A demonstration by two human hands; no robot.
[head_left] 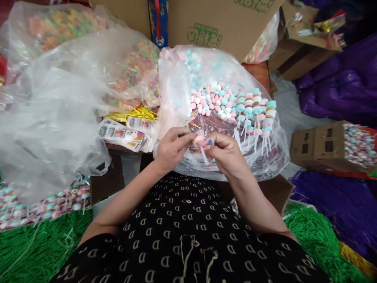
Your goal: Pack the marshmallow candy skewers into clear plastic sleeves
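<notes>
Right now, both sets of fingertips are meeting over the plastic, just in front of my shirt. My left hand [171, 151] has thumb and forefinger pinched on a small candy stick [199, 140], by its pink end, and my right hand [228, 151] grips it from the opposite side, thumb and forefinger drawn together. Its pale stick slants down between the two hands; a dark bluish bit sits at my right fingertips, too blurred for me to name. Just beyond, a big clear plastic bag [173, 96] spreads out, with loose pink, white and blue candies [213, 98] heaped on it. And over to the right of that heap, candy skewers [256, 112] lie bunched, white sticks pointing my way! To the left, printed cards [119, 133] rest in a pile, with gold ties [143, 113] just behind them.
</notes>
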